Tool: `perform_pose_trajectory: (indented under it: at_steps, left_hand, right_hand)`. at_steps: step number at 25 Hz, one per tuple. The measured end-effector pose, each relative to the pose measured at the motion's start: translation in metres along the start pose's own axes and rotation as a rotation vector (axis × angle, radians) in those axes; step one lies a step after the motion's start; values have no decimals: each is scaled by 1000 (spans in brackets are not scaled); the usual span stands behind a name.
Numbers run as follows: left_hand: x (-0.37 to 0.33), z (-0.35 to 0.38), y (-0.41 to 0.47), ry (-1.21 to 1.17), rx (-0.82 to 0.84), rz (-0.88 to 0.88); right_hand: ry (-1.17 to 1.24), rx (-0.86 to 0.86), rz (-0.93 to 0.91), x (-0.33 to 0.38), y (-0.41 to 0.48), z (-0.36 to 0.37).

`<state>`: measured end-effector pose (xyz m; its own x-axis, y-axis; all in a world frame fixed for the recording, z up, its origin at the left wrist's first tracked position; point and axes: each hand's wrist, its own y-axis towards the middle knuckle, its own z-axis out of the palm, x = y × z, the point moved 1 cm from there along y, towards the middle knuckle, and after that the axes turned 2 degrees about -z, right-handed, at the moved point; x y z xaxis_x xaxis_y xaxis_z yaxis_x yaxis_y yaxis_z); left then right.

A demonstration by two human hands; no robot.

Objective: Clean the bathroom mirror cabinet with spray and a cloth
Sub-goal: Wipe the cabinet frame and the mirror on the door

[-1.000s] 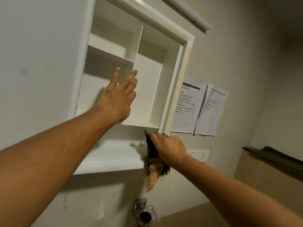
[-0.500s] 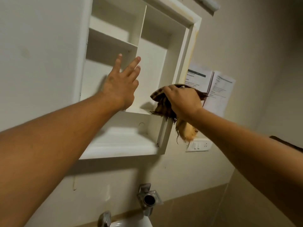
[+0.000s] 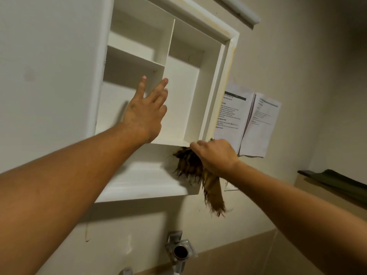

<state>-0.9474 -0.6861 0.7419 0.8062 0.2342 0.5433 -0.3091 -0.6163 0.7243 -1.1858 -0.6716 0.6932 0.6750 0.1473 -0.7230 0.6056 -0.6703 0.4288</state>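
The white mirror cabinet [image 3: 213, 80] hangs on the wall with its inside compartments bare and exposed. Its door [image 3: 49, 76] stands swung out at the left. My left hand [image 3: 146, 113] is raised flat with fingers spread, in front of the cabinet's lower left compartment beside the centre divider. My right hand [image 3: 215, 155] grips a brown fringed cloth [image 3: 195, 169] at the cabinet's bottom right corner, just under the inner floor, above the lower open shelf [image 3: 143, 183]. The cloth's tail hangs down past the shelf edge. No spray bottle is in view.
Two printed paper sheets [image 3: 248, 124] are stuck to the wall right of the cabinet. A chrome tap fitting [image 3: 179, 251] sits on the wall below. A dark item lies on a ledge [image 3: 335, 181] at the right. A light bar [image 3: 238, 10] runs above.
My right hand has dropped with the cloth from the cabinet's right frame at mid-height down to its bottom right corner. My left hand has stayed in front of the lower left compartment.
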Motion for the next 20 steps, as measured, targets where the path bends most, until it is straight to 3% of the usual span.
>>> perform_pose_trajectory:
  at_steps: [2, 6, 8, 13, 17, 20]
  left_hand:
    - [0, 1, 0, -17, -20, 10]
    - [2, 2, 1, -16, -18, 22]
    - [0, 1, 0, -19, -9, 20]
    - [-3, 2, 0, -33, -5, 7]
    - [-5, 1, 2, -49, -9, -3]
    - [-5, 2, 2, -49, -7, -8]
  right_hand:
    - [48, -58, 60, 0, 0, -2]
    - [211, 43, 53, 44, -18, 24]
    - [367, 14, 178, 34, -12, 26]
    - [1515, -352, 844, 6, -19, 18]
    - [2028, -324, 1195, -7, -24, 0]
    - [2357, -227, 1337, -7, -24, -14]
